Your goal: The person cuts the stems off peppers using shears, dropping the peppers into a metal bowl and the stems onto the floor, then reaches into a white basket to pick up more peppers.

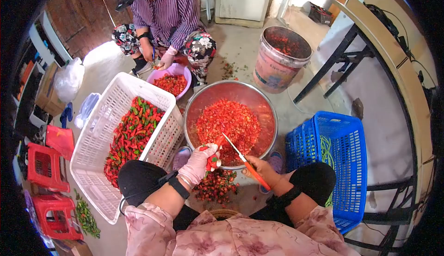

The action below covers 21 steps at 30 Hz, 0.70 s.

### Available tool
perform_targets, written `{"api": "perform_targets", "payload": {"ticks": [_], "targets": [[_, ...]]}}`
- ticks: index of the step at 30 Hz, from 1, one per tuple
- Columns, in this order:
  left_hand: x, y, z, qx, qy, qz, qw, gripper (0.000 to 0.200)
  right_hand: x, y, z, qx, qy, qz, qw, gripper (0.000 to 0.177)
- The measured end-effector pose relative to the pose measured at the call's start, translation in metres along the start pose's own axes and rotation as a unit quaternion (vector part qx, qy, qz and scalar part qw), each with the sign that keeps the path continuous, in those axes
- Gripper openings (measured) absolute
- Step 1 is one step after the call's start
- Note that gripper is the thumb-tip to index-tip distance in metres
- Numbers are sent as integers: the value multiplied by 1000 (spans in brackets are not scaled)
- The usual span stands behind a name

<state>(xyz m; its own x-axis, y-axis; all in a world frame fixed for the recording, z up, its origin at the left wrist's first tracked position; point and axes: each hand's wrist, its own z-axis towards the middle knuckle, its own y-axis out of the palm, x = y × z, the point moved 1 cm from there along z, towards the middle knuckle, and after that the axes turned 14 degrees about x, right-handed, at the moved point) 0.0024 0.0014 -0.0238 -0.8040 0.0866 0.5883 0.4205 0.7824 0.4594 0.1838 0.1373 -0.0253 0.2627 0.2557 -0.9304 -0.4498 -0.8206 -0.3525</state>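
My left hand (200,163), in a thin glove, is closed around several red chili peppers (213,161) with green stem ends. My right hand (263,171), without a glove, grips orange-handled scissors (241,156), their pale blade pointing up and left near the peppers. Both hands are above the near rim of a large metal bowl (272,117). Chopped red chilies (227,122) fill its bottom. On the floor below my hands lies a pile of stem ends and chili bits (217,186).
At my left stands a white crate (155,91) of whole chilies (136,126); a blue crate (344,163) is at my right. Another person (166,15) works over a purple basin (185,78). A bucket (280,66) and red stools (48,165) stand around.
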Motion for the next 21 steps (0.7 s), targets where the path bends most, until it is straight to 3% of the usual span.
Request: {"api": "perform_targets", "payload": {"ticks": [7, 10, 13, 15, 19, 21], "targets": [[-16, 13, 3, 0, -5, 7, 1000, 15, -18, 17, 6, -5, 59, 38, 997, 40], [-17, 15, 5, 21, -8, 9, 1000, 14, -9, 21, 8, 53, -9, 47, 997, 40], [-24, 6, 18, 54, -15, -9, 998, 14, 9, 26, 8, 69, 24, 11, 997, 45], [-25, 4, 22, 60, -14, -9, 998, 14, 0, 26, 6, 43, 95, 99, 990, 46], [-27, 5, 25, 41, -28, 21, 999, 13, 5, 25, 7, 32, 25, 80, 996, 44], [-26, 6, 26, 46, -31, 26, 998, 13, -12, 20, 7, -13, 115, -3, 993, 29]]}}
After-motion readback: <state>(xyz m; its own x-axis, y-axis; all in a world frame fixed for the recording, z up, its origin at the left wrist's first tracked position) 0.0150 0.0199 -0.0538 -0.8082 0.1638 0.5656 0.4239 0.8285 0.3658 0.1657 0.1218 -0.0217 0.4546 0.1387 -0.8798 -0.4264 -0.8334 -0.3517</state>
